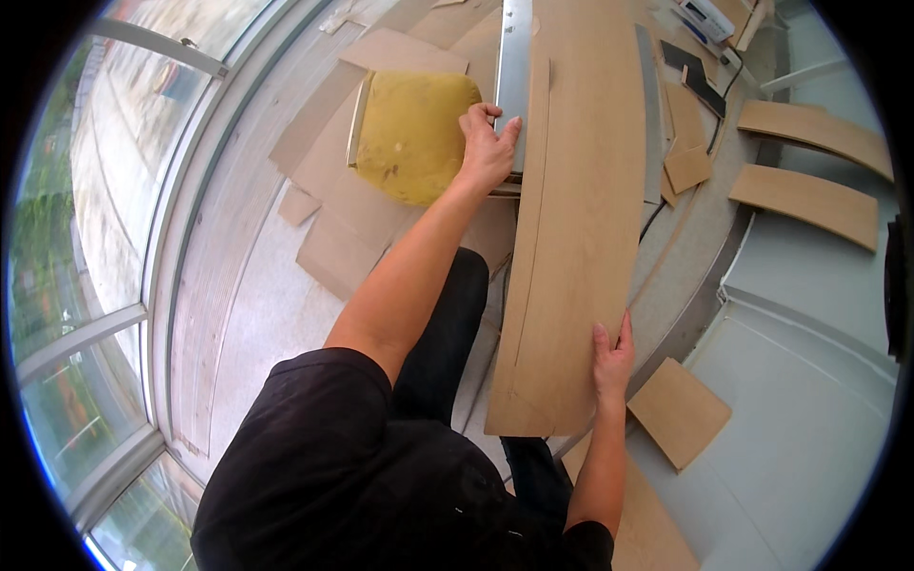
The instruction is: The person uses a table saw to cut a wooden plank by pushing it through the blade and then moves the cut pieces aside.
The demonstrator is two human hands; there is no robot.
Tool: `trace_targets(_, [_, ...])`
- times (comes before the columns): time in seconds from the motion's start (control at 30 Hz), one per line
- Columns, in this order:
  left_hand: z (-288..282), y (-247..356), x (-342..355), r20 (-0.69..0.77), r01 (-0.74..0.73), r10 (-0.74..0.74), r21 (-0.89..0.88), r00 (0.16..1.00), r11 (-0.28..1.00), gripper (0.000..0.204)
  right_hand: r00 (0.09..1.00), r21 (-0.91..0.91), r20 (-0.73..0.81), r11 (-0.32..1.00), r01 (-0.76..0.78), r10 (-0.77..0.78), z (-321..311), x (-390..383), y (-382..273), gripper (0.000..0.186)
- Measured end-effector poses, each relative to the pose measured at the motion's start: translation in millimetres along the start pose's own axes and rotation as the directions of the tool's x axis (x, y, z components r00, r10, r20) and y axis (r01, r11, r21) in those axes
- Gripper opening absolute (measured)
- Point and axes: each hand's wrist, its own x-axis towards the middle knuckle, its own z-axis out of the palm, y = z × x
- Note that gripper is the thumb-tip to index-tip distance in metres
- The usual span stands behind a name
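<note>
A long light-wood board (pixel 583 209), marked with a thin line along its left side, runs away from me in the centre. My right hand (pixel 614 357) grips its right edge near the close end. Beside the board's far left part lies a silver metal strip (pixel 513 62). My left hand (pixel 487 145) has its fingers curled on this strip, thumb near the board's edge. A worn yellow padded block (pixel 409 128), perhaps a seat, sits just left of my left hand; what supports the board is mostly hidden.
Cardboard sheets (pixel 328 243) cover part of the floor at left, beside a framed window (pixel 143 314). At right, wood offcuts (pixel 681 414) lie on a grey-white surface (pixel 800 381), with curved-looking pieces (pixel 803 200) farther back. A cable (pixel 652 224) and a white device (pixel 705 21) are beyond the board.
</note>
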Motion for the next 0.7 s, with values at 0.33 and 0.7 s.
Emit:
trace_targets(0.33, [-1, 7, -1, 0.022, 0.107, -0.108, 0.027, 0.994, 0.994, 0.067, 0.999, -0.179, -0.039, 0.984, -0.011, 0.004, -6, -24, 8, 0.066])
trace_targets(0.7, [3, -3, 2, 0.027, -0.014, 0.013, 0.021, 1.000, 1.000, 0.057, 0.997, -0.136, -0.069, 0.989, -0.055, 0.045, -7, -46, 12, 0.067])
